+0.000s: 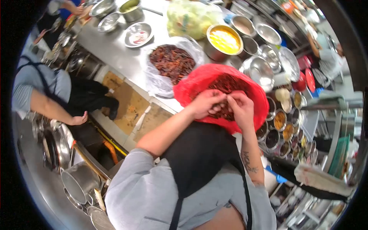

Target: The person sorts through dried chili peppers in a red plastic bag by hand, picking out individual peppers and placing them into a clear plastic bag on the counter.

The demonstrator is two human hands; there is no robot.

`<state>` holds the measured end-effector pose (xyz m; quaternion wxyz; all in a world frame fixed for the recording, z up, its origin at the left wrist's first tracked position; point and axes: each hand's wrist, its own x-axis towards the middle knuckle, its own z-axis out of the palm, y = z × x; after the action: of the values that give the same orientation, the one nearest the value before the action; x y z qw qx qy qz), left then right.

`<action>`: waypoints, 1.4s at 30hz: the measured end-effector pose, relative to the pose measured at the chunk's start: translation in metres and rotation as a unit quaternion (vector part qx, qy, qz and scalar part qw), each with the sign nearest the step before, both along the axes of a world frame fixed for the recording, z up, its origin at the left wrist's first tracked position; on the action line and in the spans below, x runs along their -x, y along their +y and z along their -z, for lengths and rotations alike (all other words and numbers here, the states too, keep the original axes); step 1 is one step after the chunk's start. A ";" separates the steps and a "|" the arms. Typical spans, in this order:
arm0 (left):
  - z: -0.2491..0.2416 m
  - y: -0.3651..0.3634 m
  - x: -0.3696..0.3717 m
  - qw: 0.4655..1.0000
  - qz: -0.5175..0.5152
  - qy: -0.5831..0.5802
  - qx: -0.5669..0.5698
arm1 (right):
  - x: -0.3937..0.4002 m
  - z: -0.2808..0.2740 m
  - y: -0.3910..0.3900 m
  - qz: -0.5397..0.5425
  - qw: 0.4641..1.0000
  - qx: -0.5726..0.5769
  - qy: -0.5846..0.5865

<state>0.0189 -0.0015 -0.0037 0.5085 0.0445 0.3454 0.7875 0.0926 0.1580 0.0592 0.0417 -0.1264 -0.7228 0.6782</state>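
A red plastic bag (184,85) stands on the counter's front edge, its mouth spread wide around dark dried chillies (226,82). Over these chillies, my left hand (209,103) is closed in a pinch. My right hand (240,107) pinches too, its fingertips meeting those of the left. Whatever sits between the fingertips is too small to make out. Just left of the red bag, a white plastic bag (159,86) holds more dark red dried chillies (172,61).
Behind stand a steel pot of yellow liquid (224,42) and a bag of pale green produce (191,19). A metal bowl (138,35) sits farther left. Several condiment tubs (280,119) line the right. A co-worker (46,84) stands left by the stove, beside a saucepan (80,182).
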 end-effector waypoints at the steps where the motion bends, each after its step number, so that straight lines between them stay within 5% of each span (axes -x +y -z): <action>1: -0.003 -0.001 0.000 1.000 -0.004 -0.001 -0.002 | 0.000 0.000 0.001 0.006 1.000 0.006 0.006; 12: -0.017 -0.002 -0.002 0.988 -0.039 0.133 0.063 | -0.006 0.012 0.011 -0.042 0.993 0.101 -0.050; 15: -0.020 -0.006 0.003 0.987 -0.009 0.153 0.048 | -0.011 0.013 0.015 -0.083 0.915 0.388 -0.072; 18: -0.016 -0.005 0.008 0.994 -0.008 0.111 -0.006 | -0.012 0.014 0.016 -0.072 0.860 0.501 -0.063; 21: -0.014 -0.001 0.007 0.995 -0.053 0.086 -0.019 | -0.010 0.015 0.014 0.036 0.918 0.389 -0.064; 23: -0.013 0.002 0.006 0.991 -0.093 0.092 0.007 | -0.007 0.027 0.008 0.106 0.993 0.050 0.000; 24: -0.014 0.003 0.006 0.988 -0.094 0.119 0.033 | -0.004 0.027 0.006 0.138 0.982 -0.126 0.033; 28: -0.018 0.004 0.007 0.974 -0.103 0.176 0.098 | -0.007 0.014 0.007 0.012 0.998 0.060 -0.013; 32: -0.014 0.006 0.010 0.970 -0.101 0.198 0.096 | -0.008 0.011 0.010 -0.033 0.997 -0.052 -0.046; 36: -0.039 0.002 0.013 0.929 -0.027 0.337 0.153 | -0.005 0.007 0.011 -0.037 0.968 -0.213 0.125; 38: -0.041 0.003 0.014 0.906 0.035 0.391 0.159 | -0.008 0.006 0.014 -0.052 0.988 -0.138 0.039; 40: -0.028 0.005 0.018 0.870 0.024 0.473 0.137 | -0.010 0.008 0.024 -0.104 0.975 -0.198 0.014; 42: -0.036 0.004 0.014 0.892 0.043 0.416 0.172 | -0.010 0.010 0.027 -0.112 0.984 -0.134 -0.033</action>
<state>0.0054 0.0021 0.0326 0.3510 0.2949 0.6530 0.6028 0.1030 0.1848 0.0492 -0.0418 -0.0606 -0.8176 0.5711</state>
